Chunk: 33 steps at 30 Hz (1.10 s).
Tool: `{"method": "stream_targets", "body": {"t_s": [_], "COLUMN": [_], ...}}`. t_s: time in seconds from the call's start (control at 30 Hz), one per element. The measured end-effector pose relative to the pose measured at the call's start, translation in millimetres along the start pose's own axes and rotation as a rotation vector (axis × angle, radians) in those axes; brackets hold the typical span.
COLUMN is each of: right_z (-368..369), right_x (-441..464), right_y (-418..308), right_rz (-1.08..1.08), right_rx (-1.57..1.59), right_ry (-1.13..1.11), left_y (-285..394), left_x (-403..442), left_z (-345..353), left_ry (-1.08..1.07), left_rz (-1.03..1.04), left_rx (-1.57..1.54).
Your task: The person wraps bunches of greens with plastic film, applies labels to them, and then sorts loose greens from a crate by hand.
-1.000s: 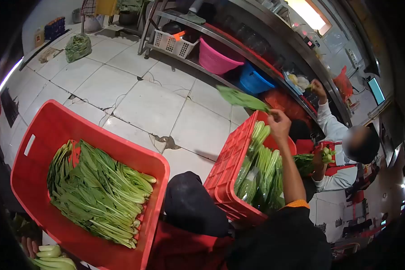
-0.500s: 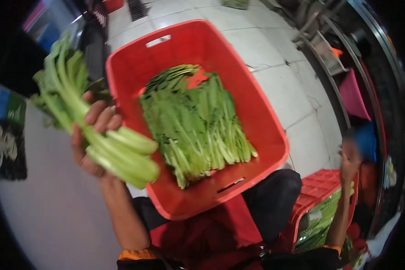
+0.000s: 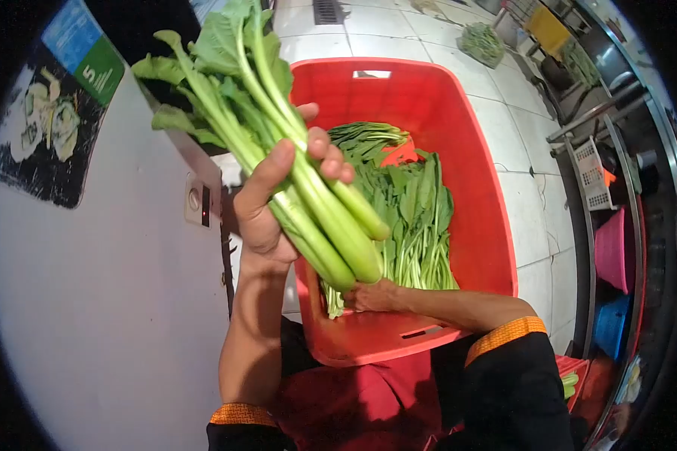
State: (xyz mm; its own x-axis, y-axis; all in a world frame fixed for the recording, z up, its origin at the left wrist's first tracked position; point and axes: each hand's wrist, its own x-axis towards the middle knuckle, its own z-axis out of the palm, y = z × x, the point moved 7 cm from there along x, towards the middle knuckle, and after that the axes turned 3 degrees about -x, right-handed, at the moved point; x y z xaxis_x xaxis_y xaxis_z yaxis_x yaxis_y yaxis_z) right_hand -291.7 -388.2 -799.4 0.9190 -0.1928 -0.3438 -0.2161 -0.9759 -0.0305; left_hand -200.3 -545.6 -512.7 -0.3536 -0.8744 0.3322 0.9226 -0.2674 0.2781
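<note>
A bunch of leafy green vegetables with thick pale stalks [image 3: 320,218] is gripped in my left hand [image 3: 263,214]. Its leaves point up and to the left, and the cut ends hang over the left side of a red plastic crate [image 3: 480,218]. Inside the crate lie more leafy greens [image 3: 410,218], spread in a layer with stems toward me. Down at the near stem ends is my right hand [image 3: 374,296], low in the crate. The held stalks partly cover it, so its fingers cannot be made out.
To the left stands a pale cabinet-like surface [image 3: 105,286] with a picture label [image 3: 56,124]. A metal rack [image 3: 617,143] on the right holds a white basket [image 3: 590,177] and a pink basin [image 3: 611,252]. Bagged greens [image 3: 481,43] lie on the tiled floor [image 3: 496,113].
My right hand has come from the second red crate at the right into the middle crate. The left hand still grips the bunch, now nearer the view's centre. The view has shifted.
</note>
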Motion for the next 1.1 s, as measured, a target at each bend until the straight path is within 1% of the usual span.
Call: {"method": "stream_targets", "body": {"t_s": [0.07,0.1,0.17,0.2,0.23,0.3,0.33,0.37,0.43,0.47,0.53,0.57,0.6,0.63,0.67,0.73,0.77,0.83,0.87,0.93,0.97,1.0,1.03,1.1], "right_z": [-40,-53,-82,-102,-107,-121,-135,-151,-202,-213,-240,-249,-257,-264,-274,-306,-322,-356,-369,-389,-388,-383,-377,-346], "right_x": [-28,-38,-59,-70,-79,-107,-127,-133,-170,-175,-201,-211,-214,-216,-221,-237,-243,-250,-252,-246,-242,-232,-222,-193], "right_y": [6,9,21,28,29,44,58,61,90,101,124,132,143,152,156,158,156,144,137,111,103,91,79,59], "right_rz": [-0.077,-0.094,0.027,0.079,0.078,0.229,0.428,0.431,0.761,0.770,0.855,0.951,0.958,0.966,0.968,0.953,0.950,0.868,0.857,0.789,0.781,0.733,0.685,0.544], "right_rx": [0.032,0.032,0.040,0.204,0.197,0.169,0.326,0.315,0.200,0.181,0.223,0.270,0.261,0.257,0.237,0.152,0.114,0.038,0.029,-0.175,-0.182,-0.200,-0.216,-0.166], "right_ry": [0.241,0.234,0.247,0.225,0.221,0.349,0.468,0.468,0.874,0.884,1.152,1.189,1.156,1.122,1.145,1.380,1.423,1.541,1.552,1.489,1.492,1.434,1.373,1.131], "left_y": [4,5,6,5,4,0,-3,-5,-8,-9,-13,-14,-16,-19,-24,-31,-38,-47,-52,-60,-64,-68,-70,-71], "left_x": [1,1,2,3,4,4,4,4,2,2,0,0,1,-1,-2,-1,0,2,3,4,5,5,4,0], "left_z": [-3,-3,-6,-8,-8,-10,-9,-8,-2,-1,1,1,2,1,1,-7,-12,-18,-19,-26,-26,-26,-25,-24], "left_ry": [-0.027,-0.025,-0.011,-0.007,-0.012,-0.002,-0.014,-0.037,-0.068,-0.102,-0.163,-0.187,-0.215,-0.175,-0.143,-0.092,-0.103,-0.034,-0.018,0.021,0.033,0.022,0.061,0.105], "left_rz": [0.004,0.009,0.012,0.004,0.009,-0.008,-0.024,-0.036,-0.038,-0.038,-0.049,-0.055,-0.065,-0.085,-0.095,-0.108,-0.144,-0.174,-0.195,-0.220,-0.236,-0.256,-0.262,-0.235], "left_rx": [0.005,0.006,0.018,0.005,0.004,-0.003,-0.032,-0.062,-0.090,-0.108,-0.148,-0.155,-0.162,-0.171,-0.166,-0.112,-0.166,-0.103,-0.114,-0.085,-0.089,-0.103,-0.062,-0.002]}}
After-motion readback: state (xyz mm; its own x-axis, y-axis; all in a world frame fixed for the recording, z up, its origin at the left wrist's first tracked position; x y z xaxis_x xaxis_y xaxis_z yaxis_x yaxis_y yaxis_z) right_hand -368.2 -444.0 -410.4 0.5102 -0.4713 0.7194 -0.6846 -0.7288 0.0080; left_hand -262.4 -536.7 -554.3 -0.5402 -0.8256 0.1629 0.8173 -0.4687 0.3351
